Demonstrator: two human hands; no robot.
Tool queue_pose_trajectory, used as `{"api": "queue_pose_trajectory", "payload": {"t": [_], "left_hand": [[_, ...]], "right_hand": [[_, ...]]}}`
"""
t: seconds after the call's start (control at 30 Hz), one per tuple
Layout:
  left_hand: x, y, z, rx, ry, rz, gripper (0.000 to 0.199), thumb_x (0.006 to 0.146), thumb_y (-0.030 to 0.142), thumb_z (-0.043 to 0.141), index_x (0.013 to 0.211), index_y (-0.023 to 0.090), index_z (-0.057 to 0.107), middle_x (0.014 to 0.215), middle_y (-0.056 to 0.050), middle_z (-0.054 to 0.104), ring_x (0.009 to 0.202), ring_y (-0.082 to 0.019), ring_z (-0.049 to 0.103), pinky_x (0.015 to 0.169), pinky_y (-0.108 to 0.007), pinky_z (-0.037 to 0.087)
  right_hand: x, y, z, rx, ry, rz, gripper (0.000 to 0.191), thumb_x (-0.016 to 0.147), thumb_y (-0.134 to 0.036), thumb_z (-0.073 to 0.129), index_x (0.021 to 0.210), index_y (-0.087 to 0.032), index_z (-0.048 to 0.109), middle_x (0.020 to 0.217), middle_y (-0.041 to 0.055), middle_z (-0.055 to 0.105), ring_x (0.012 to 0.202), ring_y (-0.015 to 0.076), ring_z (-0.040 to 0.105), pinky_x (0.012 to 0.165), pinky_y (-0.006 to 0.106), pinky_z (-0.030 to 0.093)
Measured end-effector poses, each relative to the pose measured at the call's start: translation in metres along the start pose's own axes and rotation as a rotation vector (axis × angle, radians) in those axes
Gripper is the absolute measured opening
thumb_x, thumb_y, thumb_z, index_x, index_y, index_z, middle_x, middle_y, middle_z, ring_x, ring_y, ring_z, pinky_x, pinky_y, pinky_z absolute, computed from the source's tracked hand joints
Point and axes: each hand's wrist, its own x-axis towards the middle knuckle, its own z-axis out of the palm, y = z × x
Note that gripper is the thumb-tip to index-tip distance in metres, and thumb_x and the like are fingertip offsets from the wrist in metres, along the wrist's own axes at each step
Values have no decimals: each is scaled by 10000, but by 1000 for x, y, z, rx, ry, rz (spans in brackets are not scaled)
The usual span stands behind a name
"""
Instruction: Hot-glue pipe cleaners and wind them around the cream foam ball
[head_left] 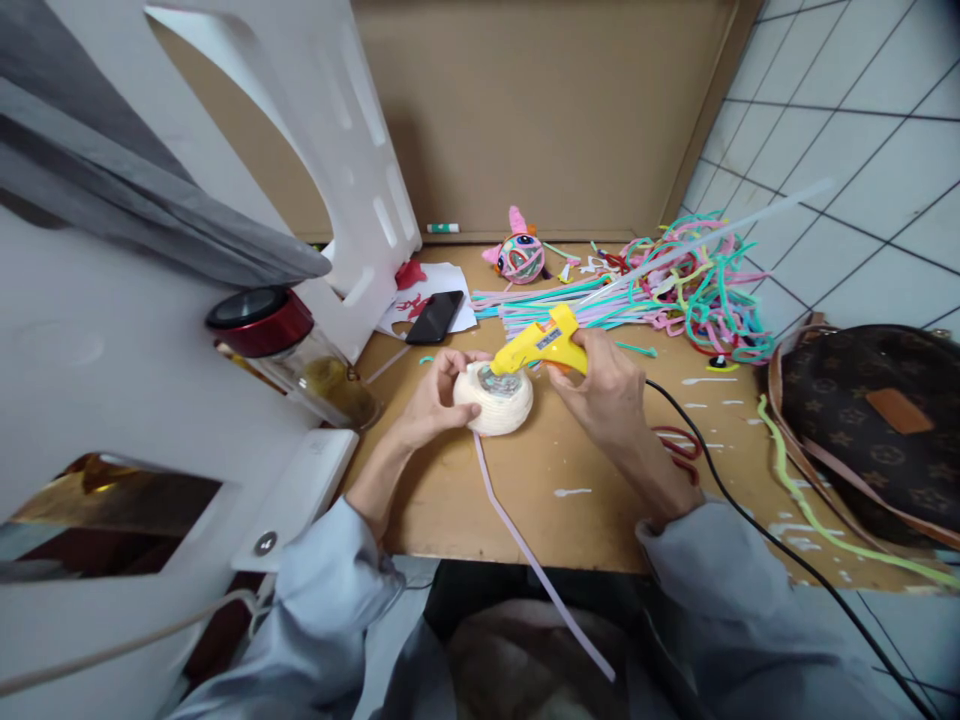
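Holding ball [502, 415] between left hand's [431, 405] thumb and fingers | gripping gun [536, 346] in right hand's [609, 390] closed fingers, nozzle [498, 366] at ball's top, near left fingertips | could scorch left fingertips through a slip; could jerk gun by snagging cord [671, 397] beyond right fingers

no legible text, label [550, 337] on yellow glue gun [529, 346] too small, monogram [888, 455] on brown bag [851, 415] blurred
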Motion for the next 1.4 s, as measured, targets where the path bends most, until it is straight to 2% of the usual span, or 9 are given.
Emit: {"api": "queue_pose_trajectory", "payload": {"t": [0.23,0.57,0.93,1.07,1.23,1.3,1.4], "left_hand": [[0,0,0,9,12,-37,621,639,417,898,959,241,395,1285,-103,614,1212,-243,600,992,-351,476],[0,2,1,14,19,-59,628,628,413,902,959,245,395,1299,-101,610,1201,-242,599,980,-343,480],[0,2,1,9,12,-43,608,634,394,895,959,243,404,1279,-95,616,1158,-230,615,983,-348,479],[0,3,2,18,21,-34,611,628,397,900,955,240,409,1254,-101,622,1180,-235,606,977,-347,482],[0,4,2,15,24,-36,594,643,391,889,959,239,410,1263,-101,625,1202,-247,605,1006,-365,466],[0,5,2,8,19,-35,590,651,391,885,963,238,409,1277,-108,625,1205,-250,608,1014,-372,459],[0,5,2,8,17,-48,601,648,404,887,966,239,404,1294,-119,621,1210,-252,608,1020,-380,453]], "right_hand": [[-2,8,5,61,-41,108,254,856,-388,625,1029,-205,589,911,77,721,781,243,663,673,326,472],[-2,1,7,36,-41,99,233,872,-358,615,1054,-214,596,979,97,732,877,260,684,702,332,495],[1,5,5,102,-45,212,282,790,-381,653,997,-197,601,904,86,727,774,249,662,691,344,478],[2,4,6,165,-77,304,287,739,-417,662,931,-212,604,871,69,719,758,237,649,680,331,472],[6,14,2,343,-134,537,304,693,-480,656,836,-219,595,819,46,706,740,218,641,676,316,480],[5,25,-2,288,-179,595,306,702,-494,644,830,-218,608,802,42,698,732,222,632,685,326,479],[-4,45,-6,17,-263,582,309,713,-476,654,857,-203,652,823,66,695,773,249,625,713,352,476]]}}
